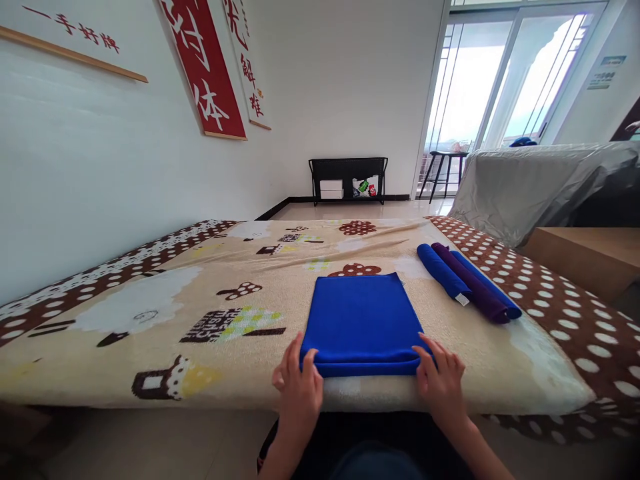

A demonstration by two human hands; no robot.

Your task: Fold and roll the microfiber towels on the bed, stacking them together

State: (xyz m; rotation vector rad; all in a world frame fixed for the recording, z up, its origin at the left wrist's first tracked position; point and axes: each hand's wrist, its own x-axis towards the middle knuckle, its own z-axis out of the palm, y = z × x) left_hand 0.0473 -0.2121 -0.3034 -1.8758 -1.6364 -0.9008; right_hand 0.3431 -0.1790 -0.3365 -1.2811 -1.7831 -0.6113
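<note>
A blue cloth [363, 317] lies flat in a folded square near the front edge of the bed, its near edge turned over into a narrow fold. At the near left corner, my left hand [300, 377] grips the cloth between thumb and fingers. My right hand [440, 370] pinches the near right corner in the same manner. To the right lie rolled cloths: a blue roll [443, 270] with a white tag, a purple roll [470, 283] beside it, and another blue roll [493, 287] on the outer side.
The bed is covered by a cream blanket [240, 267] with a brown polka-dot border. A cardboard box [590, 257] and plastic-covered furniture [525, 183] stand at the right. A black rack [347, 170] stands by the far wall, and a stool [445, 167] by the glass door.
</note>
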